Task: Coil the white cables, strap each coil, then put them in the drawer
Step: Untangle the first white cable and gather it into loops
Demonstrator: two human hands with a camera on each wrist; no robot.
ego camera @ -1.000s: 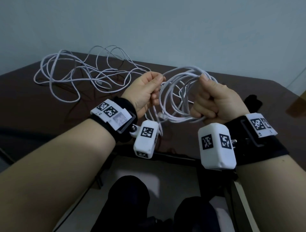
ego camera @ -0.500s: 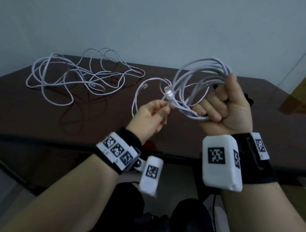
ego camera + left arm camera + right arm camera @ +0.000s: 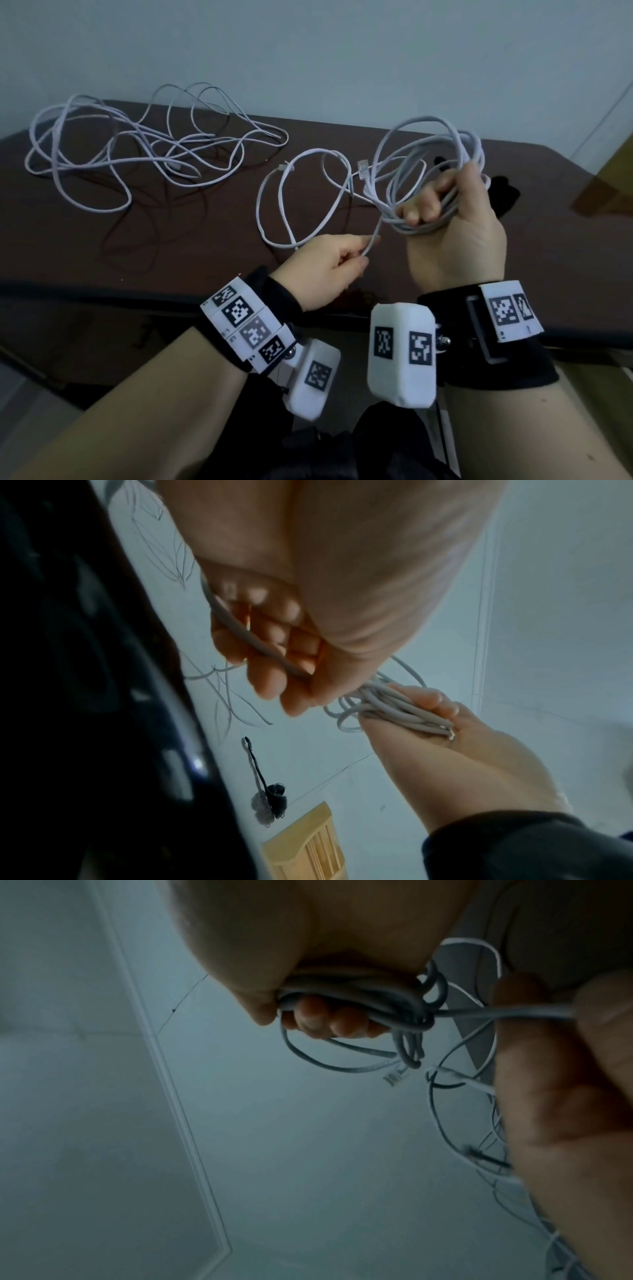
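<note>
The right hand [image 3: 455,233] is up above the table [image 3: 171,240] with its fingers [image 3: 419,209] curled tight around a coil [image 3: 428,164] of white cable. The loops stick up out of the fist in a round bunch. One clear plug [image 3: 363,170] pokes out on the left side of the coil. In the right wrist view the same bunch of loops [image 3: 359,999] sits squeezed under the curled fingers [image 3: 329,1020], with a plug [image 3: 395,1076] hanging below. A loose end of the cable [image 3: 294,192] runs from the coil down to the left hand [image 3: 329,267]. The left hand pinches this strand between thumb and fingers, close to the right hand. From there the strand makes a big loop that lies on the table and ends in a second plug [image 3: 282,168]. In the left wrist view the strand [image 3: 246,637] crosses the curled fingers [image 3: 267,642] of the left hand, and the right hand [image 3: 428,723] with its coil [image 3: 397,707] is just past it. A second cable [image 3: 137,150] lies on the far left part of the table in a loose, messy pile, well apart from both hands. A small black thing [image 3: 503,198] lies on the table behind the right hand; I cannot tell what it is. No drawer shows in any view, so no cable is in one.
</note>
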